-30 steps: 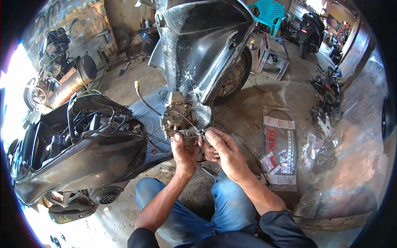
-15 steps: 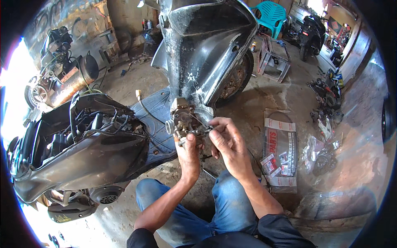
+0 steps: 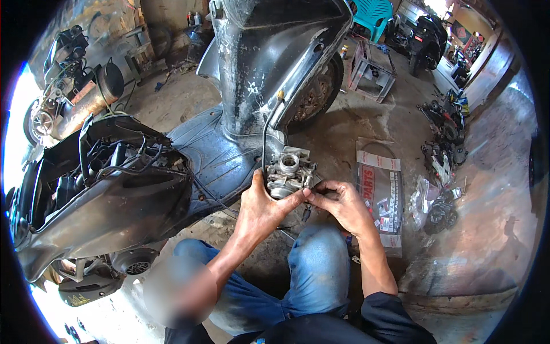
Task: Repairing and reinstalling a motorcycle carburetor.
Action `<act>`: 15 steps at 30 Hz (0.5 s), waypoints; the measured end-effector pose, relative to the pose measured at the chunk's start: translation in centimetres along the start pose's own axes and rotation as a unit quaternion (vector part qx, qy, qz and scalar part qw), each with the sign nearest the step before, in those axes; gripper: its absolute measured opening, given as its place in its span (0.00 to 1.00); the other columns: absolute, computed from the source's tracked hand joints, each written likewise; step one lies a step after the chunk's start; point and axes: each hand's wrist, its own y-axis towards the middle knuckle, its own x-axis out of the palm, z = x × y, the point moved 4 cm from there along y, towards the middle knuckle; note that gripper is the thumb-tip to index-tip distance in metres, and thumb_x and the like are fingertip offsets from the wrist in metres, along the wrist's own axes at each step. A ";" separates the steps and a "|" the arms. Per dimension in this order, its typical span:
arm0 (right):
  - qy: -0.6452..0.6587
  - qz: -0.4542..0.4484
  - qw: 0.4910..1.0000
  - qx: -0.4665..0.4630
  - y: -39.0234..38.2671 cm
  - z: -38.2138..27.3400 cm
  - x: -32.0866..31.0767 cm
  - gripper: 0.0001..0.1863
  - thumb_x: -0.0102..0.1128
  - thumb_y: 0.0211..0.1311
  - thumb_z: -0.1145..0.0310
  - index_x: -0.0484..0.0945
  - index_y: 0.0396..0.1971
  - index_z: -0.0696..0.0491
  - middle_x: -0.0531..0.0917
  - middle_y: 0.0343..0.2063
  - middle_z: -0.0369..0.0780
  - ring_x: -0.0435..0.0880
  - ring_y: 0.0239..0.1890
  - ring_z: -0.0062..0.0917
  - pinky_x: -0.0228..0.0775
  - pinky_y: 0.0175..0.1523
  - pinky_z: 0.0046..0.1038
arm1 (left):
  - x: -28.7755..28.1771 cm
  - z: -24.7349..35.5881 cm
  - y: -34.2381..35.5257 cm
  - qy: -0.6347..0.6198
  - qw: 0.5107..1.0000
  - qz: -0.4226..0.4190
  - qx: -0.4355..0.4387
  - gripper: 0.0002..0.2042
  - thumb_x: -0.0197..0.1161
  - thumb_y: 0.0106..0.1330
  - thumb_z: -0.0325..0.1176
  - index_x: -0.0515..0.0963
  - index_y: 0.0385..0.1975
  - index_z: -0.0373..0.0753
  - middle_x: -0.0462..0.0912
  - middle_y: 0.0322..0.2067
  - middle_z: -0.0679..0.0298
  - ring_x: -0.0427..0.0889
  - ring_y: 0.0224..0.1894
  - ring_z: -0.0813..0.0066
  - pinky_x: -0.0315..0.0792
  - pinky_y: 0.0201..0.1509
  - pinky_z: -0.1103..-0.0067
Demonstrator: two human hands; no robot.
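A grey metal carburetor [image 3: 289, 172] is held up above my knees, its round bore showing on top. My left hand [image 3: 259, 200] grips it from the left and below, thumb stretched along its near side. My right hand [image 3: 345, 205] is closed at its lower right side, with thumb and forefinger pinched against it; the other fingers are partly hidden. A black hose [image 3: 265, 129] with a brass-coloured end rises beside the carburetor's left side. Below the carburetor, between the hands, hangs a small dark connector [image 3: 306, 214].
Ahead stands a dark scooter front [image 3: 252, 74] with its footboard [image 3: 200, 137]; its opened rear body [image 3: 109, 195] lies to my left. On the floor at right are a flat parts packet [image 3: 378, 195], plastic bags [image 3: 435, 203] and loose parts. A compressor [image 3: 86, 103] stands far left.
The carburetor has been turned over in my hands and moved right, so its round bore now faces up. My left hand has shifted round its side. The view has shifted slightly.
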 end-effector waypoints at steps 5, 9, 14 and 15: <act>0.009 -0.038 0.999 0.017 0.1 1.4 -0.3 0.15 0.72 0.64 0.64 0.86 0.41 0.61 0.89 0.34 0.39 0.83 0.38 0.18 0.75 0.49 0.24 | 0.3 0.8 0.0 0.058 0.998 -0.005 0.023 0.40 0.81 0.51 0.53 0.74 0.49 0.22 0.88 0.38 0.46 0.89 0.42 0.62 0.81 0.48 0.71; 0.019 -0.076 0.996 0.034 -0.1 2.2 -0.5 0.15 0.72 0.64 0.65 0.87 0.43 0.61 0.90 0.36 0.40 0.84 0.41 0.18 0.75 0.52 0.24 | 0.6 1.0 0.0 0.108 0.993 -0.031 0.041 0.41 0.82 0.50 0.53 0.73 0.49 0.20 0.88 0.38 0.43 0.90 0.42 0.56 0.82 0.48 0.68; 0.017 -0.129 0.990 0.048 -0.7 3.7 -0.4 0.16 0.70 0.65 0.66 0.85 0.48 0.60 0.89 0.41 0.39 0.83 0.45 0.20 0.73 0.56 0.26 | 1.5 0.7 0.0 0.167 0.981 -0.026 0.091 0.44 0.82 0.48 0.54 0.71 0.51 0.18 0.87 0.37 0.39 0.90 0.43 0.51 0.83 0.47 0.66; 0.019 -0.131 0.990 0.050 -0.8 4.1 -0.4 0.16 0.70 0.65 0.67 0.85 0.48 0.60 0.88 0.43 0.39 0.83 0.47 0.20 0.72 0.58 0.27 | 1.7 0.4 -0.1 0.188 0.979 -0.033 0.075 0.46 0.82 0.47 0.54 0.71 0.53 0.17 0.86 0.38 0.39 0.89 0.43 0.50 0.82 0.48 0.66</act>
